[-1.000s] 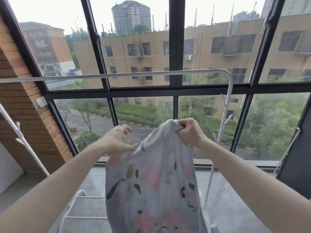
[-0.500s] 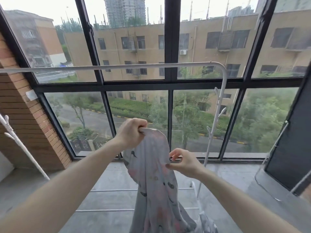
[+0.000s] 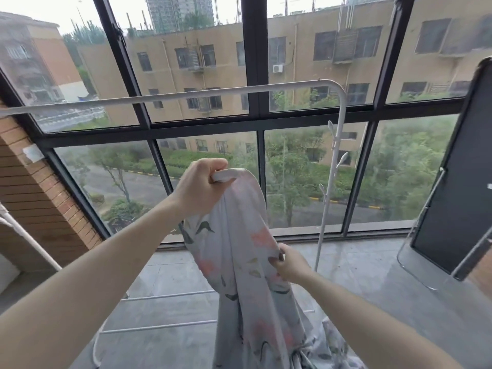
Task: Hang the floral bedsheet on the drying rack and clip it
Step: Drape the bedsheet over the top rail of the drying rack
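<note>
The left hand (image 3: 198, 189) is raised in front of the window (image 3: 255, 121), fingers curled over the top fold of the floral bedsheet (image 3: 239, 262), which hangs down from that grip in a long bunched drape towards the grey tiled floor (image 3: 372, 275). Lower and to the right, the right hand (image 3: 288, 263) pinches the sheet's edge. The white drying rack (image 3: 330, 83) stands just behind, its top rail running across above both hands, bare, with its lower rails (image 3: 165, 296) showing near the floor. A brick wall (image 3: 34, 195) is at the left, and a dark panel (image 3: 458, 182) leans at the right.
</note>
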Demonstrator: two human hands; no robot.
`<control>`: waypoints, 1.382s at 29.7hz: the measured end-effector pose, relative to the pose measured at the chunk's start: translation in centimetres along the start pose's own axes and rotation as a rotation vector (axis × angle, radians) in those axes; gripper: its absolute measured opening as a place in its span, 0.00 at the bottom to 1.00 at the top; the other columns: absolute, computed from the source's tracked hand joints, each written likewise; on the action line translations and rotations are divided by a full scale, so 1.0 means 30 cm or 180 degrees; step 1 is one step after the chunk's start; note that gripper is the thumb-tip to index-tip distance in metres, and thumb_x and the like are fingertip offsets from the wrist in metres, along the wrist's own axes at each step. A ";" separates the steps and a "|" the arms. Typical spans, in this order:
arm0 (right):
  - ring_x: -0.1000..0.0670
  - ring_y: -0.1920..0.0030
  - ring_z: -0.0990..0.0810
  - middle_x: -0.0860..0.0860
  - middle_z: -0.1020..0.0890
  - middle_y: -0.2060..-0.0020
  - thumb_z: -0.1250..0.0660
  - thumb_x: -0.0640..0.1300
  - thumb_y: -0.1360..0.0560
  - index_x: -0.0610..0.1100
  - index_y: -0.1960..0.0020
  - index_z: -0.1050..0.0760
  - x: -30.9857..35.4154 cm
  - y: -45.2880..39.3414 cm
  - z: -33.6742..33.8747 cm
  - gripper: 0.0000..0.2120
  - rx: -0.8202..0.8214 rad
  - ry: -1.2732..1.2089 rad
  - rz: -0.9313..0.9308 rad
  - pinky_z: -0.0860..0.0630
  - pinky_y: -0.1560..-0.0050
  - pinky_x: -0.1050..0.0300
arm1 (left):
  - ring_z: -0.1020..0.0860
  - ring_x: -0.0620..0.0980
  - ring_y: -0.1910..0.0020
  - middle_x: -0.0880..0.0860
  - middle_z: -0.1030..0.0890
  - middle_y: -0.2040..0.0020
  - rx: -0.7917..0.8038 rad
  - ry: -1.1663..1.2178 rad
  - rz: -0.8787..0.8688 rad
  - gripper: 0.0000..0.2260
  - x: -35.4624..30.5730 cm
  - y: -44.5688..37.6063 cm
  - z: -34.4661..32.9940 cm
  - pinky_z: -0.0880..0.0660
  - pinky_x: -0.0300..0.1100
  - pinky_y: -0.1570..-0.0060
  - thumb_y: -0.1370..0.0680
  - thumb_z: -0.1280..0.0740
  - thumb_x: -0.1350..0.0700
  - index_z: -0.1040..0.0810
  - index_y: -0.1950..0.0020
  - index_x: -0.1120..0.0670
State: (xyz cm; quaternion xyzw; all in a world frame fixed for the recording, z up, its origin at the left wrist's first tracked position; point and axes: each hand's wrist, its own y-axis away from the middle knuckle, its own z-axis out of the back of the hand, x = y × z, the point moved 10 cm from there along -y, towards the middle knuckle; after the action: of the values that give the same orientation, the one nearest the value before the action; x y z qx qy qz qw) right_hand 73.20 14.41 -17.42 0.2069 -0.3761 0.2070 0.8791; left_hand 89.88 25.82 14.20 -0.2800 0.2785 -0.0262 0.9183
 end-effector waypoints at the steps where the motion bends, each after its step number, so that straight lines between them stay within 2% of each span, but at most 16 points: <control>1: 0.46 0.58 0.15 0.49 0.18 0.55 0.32 0.45 0.21 0.46 0.45 0.23 -0.007 -0.007 -0.024 0.06 0.0301 0.0023 -0.0035 0.15 0.56 0.44 | 0.42 0.46 0.70 0.46 0.39 0.70 -0.0119 0.0046 -0.0008 0.23 0.003 0.004 0.033 0.43 0.43 0.71 0.20 0.30 0.56 0.40 0.67 0.55; 3: 0.50 0.64 0.17 0.47 0.19 0.57 0.34 0.47 0.19 0.45 0.49 0.26 -0.041 0.008 -0.064 0.05 0.0780 0.0190 -0.0115 0.18 0.68 0.53 | 0.42 0.47 0.70 0.47 0.40 0.70 -0.0347 -0.0025 -0.0015 0.23 0.021 0.011 0.099 0.43 0.44 0.70 0.20 0.30 0.53 0.40 0.67 0.56; 5: 0.51 0.66 0.18 0.47 0.19 0.59 0.36 0.53 0.17 0.46 0.51 0.26 -0.114 0.002 -0.061 0.10 0.0803 0.0212 -0.0290 0.21 0.73 0.56 | 0.39 0.48 0.70 0.46 0.38 0.71 -0.0515 -0.0386 -0.0119 0.23 0.038 0.022 0.168 0.39 0.46 0.69 0.20 0.32 0.47 0.41 0.67 0.54; 8: 0.41 0.62 0.16 0.47 0.17 0.65 0.38 0.57 0.18 0.44 0.58 0.21 -0.112 -0.059 0.116 0.19 -0.0298 -0.0076 -0.0229 0.18 0.63 0.43 | 0.32 0.51 0.67 0.46 0.34 0.71 -0.0646 -0.1127 -0.0144 0.25 0.103 0.057 0.255 0.35 0.46 0.67 0.18 0.38 0.38 0.42 0.68 0.49; 11: 0.36 0.57 0.17 0.41 0.16 0.64 0.39 0.56 0.18 0.39 0.59 0.21 0.100 -0.068 0.370 0.22 -0.1310 -0.0511 0.0123 0.26 0.62 0.45 | 0.27 0.56 0.65 0.46 0.31 0.70 -0.0727 -0.1574 0.0321 0.26 0.243 0.103 0.342 0.37 0.45 0.69 0.19 0.40 0.34 0.39 0.68 0.51; 14: 0.38 0.63 0.21 0.43 0.19 0.68 0.39 0.57 0.17 0.39 0.60 0.23 0.403 -0.030 0.615 0.24 -0.1988 -0.0945 0.0699 0.30 0.66 0.47 | 0.25 0.56 0.64 0.47 0.27 0.67 -0.0571 -0.1931 0.0825 0.25 0.369 0.139 0.426 0.35 0.45 0.68 0.20 0.37 0.33 0.34 0.66 0.52; 16: 0.39 0.65 0.21 0.43 0.20 0.68 0.39 0.58 0.19 0.42 0.60 0.21 0.610 -0.017 0.736 0.22 -0.2171 -0.0975 0.1184 0.26 0.65 0.46 | 0.24 0.57 0.63 0.48 0.25 0.64 -0.0478 -0.2208 0.1008 0.22 0.400 0.147 0.492 0.33 0.46 0.67 0.21 0.34 0.36 0.32 0.63 0.52; 18: 0.39 0.64 0.22 0.43 0.23 0.68 0.36 0.54 0.21 0.44 0.60 0.21 0.823 0.002 0.843 0.16 -0.2344 -0.1157 0.1687 0.23 0.64 0.43 | 0.24 0.56 0.62 0.50 0.24 0.60 -0.0410 -0.2524 0.1183 0.14 0.420 0.144 0.575 0.32 0.46 0.65 0.19 0.33 0.46 0.30 0.58 0.52; 20: 0.41 0.63 0.26 0.46 0.28 0.67 0.33 0.47 0.22 0.41 0.65 0.30 1.018 0.059 0.927 0.16 -0.2587 -0.1338 0.2194 0.26 0.62 0.45 | 0.22 0.57 0.59 0.51 0.23 0.55 -0.0470 -0.2738 0.1555 0.05 0.454 0.152 0.679 0.31 0.48 0.63 0.21 0.35 0.59 0.29 0.54 0.51; 22: 0.43 0.60 0.29 0.42 0.29 0.66 0.33 0.42 0.23 0.37 0.66 0.35 1.130 0.096 0.953 0.18 -0.2714 -0.1191 0.2533 0.30 0.59 0.48 | 0.21 0.59 0.56 0.53 0.24 0.53 -0.0746 -0.2615 0.1988 0.06 0.504 0.173 0.780 0.30 0.49 0.61 0.23 0.35 0.62 0.29 0.52 0.51; 25: 0.43 0.59 0.28 0.40 0.27 0.65 0.32 0.44 0.21 0.36 0.67 0.33 1.168 0.051 0.896 0.19 -0.2447 -0.0747 0.2452 0.34 0.59 0.50 | 0.26 0.58 0.57 0.54 0.26 0.53 -0.1659 -0.2001 0.2235 0.05 0.521 0.214 0.913 0.31 0.49 0.59 0.21 0.32 0.56 0.28 0.52 0.52; 29: 0.43 0.60 0.25 0.47 0.23 0.66 0.34 0.53 0.21 0.41 0.65 0.23 1.036 -0.090 0.785 0.19 -0.1970 -0.0207 0.1967 0.36 0.60 0.52 | 0.27 0.58 0.58 0.54 0.23 0.56 -0.2493 -0.1759 0.1798 0.10 0.432 0.216 0.967 0.31 0.49 0.59 0.19 0.32 0.51 0.29 0.57 0.54; 32: 0.39 0.60 0.23 0.48 0.23 0.69 0.33 0.53 0.20 0.47 0.68 0.25 0.961 -0.169 0.705 0.19 -0.1614 0.0061 0.1695 0.36 0.60 0.53 | 0.26 0.58 0.61 0.50 0.24 0.61 -0.2594 -0.1742 0.1698 0.12 0.375 0.200 0.961 0.33 0.47 0.61 0.21 0.31 0.54 0.31 0.60 0.52; 35: 0.38 0.56 0.18 0.44 0.19 0.65 0.33 0.49 0.19 0.40 0.60 0.18 0.932 -0.246 0.594 0.16 -0.1243 0.0177 0.1414 0.31 0.59 0.51 | 0.27 0.56 0.62 0.51 0.24 0.61 -0.2538 -0.1740 0.1555 0.10 0.302 0.157 0.949 0.35 0.45 0.63 0.22 0.33 0.61 0.31 0.61 0.54; 38: 0.38 0.49 0.18 0.41 0.17 0.52 0.32 0.54 0.20 0.39 0.50 0.20 0.972 -0.306 0.433 0.17 -0.0692 0.0386 0.1243 0.22 0.50 0.47 | 0.27 0.56 0.60 0.53 0.24 0.62 -0.2489 -0.1835 0.1362 0.13 0.242 0.118 0.938 0.35 0.46 0.64 0.25 0.36 0.67 0.34 0.63 0.52; 41: 0.43 0.37 0.23 0.44 0.23 0.37 0.31 0.60 0.22 0.44 0.34 0.26 1.089 -0.279 0.259 0.25 -0.0123 0.0555 0.1413 0.26 0.34 0.46 | 0.28 0.54 0.58 0.52 0.24 0.64 -0.2326 -0.1943 0.1276 0.11 0.223 0.091 0.910 0.34 0.45 0.61 0.27 0.37 0.69 0.32 0.62 0.53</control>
State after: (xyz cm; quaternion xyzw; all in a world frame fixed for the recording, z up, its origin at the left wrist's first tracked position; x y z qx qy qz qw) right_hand 93.70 10.23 10.14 0.0837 -0.3390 0.4051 0.8450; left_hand 109.61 40.41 28.21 -0.5185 0.0370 0.3322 0.7870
